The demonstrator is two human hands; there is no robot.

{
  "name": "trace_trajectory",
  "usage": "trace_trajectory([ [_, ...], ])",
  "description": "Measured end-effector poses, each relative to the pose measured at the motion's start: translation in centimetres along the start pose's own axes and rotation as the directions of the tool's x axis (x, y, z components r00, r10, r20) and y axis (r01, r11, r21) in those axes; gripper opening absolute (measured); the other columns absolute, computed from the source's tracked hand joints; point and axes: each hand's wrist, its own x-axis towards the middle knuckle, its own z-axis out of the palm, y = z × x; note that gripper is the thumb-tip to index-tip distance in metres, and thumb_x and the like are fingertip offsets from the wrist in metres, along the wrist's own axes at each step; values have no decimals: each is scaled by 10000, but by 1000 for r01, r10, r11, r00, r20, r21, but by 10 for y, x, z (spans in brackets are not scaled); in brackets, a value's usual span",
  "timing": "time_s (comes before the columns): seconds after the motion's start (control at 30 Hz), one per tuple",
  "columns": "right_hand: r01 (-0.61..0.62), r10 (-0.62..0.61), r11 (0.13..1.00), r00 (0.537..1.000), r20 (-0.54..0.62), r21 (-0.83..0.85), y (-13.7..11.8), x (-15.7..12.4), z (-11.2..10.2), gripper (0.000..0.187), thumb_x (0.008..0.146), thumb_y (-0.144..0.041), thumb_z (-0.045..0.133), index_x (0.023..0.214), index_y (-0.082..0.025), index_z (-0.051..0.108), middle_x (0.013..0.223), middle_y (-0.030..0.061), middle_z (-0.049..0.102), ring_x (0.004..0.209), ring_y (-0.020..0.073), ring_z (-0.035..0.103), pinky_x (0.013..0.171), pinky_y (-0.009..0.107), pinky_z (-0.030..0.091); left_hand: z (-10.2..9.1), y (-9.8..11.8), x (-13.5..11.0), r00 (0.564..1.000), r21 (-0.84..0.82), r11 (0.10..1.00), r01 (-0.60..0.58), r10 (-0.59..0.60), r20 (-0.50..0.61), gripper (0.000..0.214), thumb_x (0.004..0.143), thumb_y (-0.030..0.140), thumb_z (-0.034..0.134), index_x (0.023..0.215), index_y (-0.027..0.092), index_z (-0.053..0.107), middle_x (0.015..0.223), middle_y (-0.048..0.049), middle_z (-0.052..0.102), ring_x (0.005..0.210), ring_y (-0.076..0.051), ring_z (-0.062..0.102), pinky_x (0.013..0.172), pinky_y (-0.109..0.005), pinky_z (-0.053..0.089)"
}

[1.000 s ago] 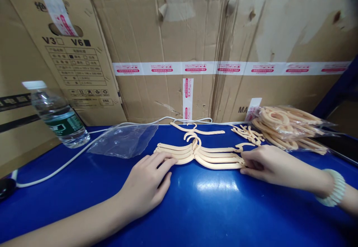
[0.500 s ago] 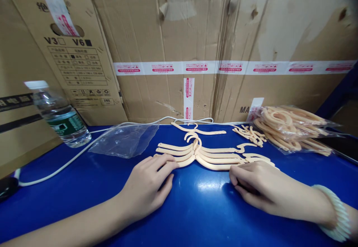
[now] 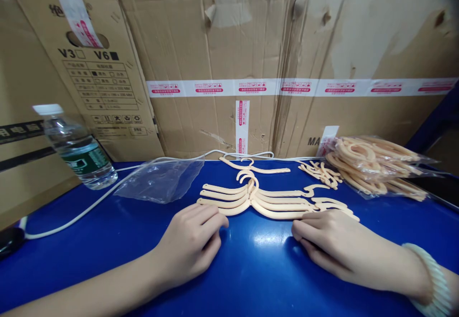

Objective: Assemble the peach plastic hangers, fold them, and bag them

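Nested hangers [image 3: 252,202] lie just beyond the curled left grip [image 3: 195,235] and right grip [image 3: 332,243], seemingly steadied by their ends, though I can't tell whether either pinches.

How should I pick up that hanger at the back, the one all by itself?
I'd pinch the back hanger by its right bar, coming from the right and above. That bar is slim and reaches sideways over the table, while the white cable runs close to the left end and other hangers' hooks lie in front of the middle.
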Motion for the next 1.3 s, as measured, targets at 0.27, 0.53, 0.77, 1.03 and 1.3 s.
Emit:
trace_trajectory([
  [0.27,-2,3,1000,1000,17,-14,-1,1,0,158,910,-116,405,830,-204,510,781,35,617,656,173,551,596,302,369,-2,2,2,1000,30,999,-10,10,15,160,812,63,454,759,199,520,690,-3,564,610,-163,478,595,-285,352],
  [0.53,-11,12,1000,999,31,-26,-1,-1,1,154,917,-121,402,835,-207,500,794,30,607,672,176,536,610,303,359,0,1,2,1000,36,999,-28,28,3,175,821,57,453,732,192,517,677,1,525,603,-157,440,583,-278,319],
  [0.77,-10,11,1000,999,33,-23,-1,-1,1,156,919,-121,398,824,-206,488,794,31,607,672,174,536,606,300,351,0,-1,1,999,31,999,-43,42,16,185,834,61,449,753,192,551,688,-6,548,615,-166,447,595,-287,321],
  [1.03,-5,6,999,1000,16,-37,-1,-1,3,149,919,-124,413,826,-208,495,792,33,611,676,176,538,604,301,343,0,0,2,999,46,998,-49,49,10,198,827,52,445,695,190,497,658,2,513,596,-160,416,576,-286,297],
  [1.3,-1,1,999,1000,10,-48,-2,-2,2,142,910,-118,422,827,-208,494,796,33,613,674,174,539,604,299,340,0,-1,1,999,39,998,-41,40,15,196,827,36,445,709,190,477,681,4,507,615,-155,422,584,-276,309],
])
